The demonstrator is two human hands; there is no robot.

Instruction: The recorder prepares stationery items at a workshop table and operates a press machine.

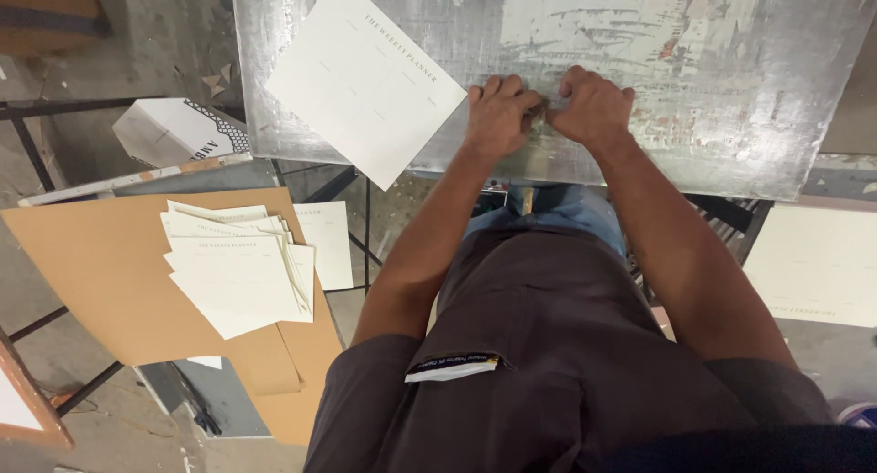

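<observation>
Two hands, left hand (498, 116) and right hand (592, 106), are pinching something tiny, fingers curled narrow, near the metal table (749, 116)'s front edge; slow, even pressure seems best, sheet (364, 78) lying beside.

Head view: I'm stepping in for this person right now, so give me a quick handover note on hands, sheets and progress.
Left hand and right hand: both curled, knuckles up, close together on the metal table, pinching something too small to tell.
One printed sheet lies on the table, left of the hands.
Fanned stack of the same sheets rests on cardboard, lower left.
More pale sheets lie at right.
Done and left: cannot tell.
</observation>
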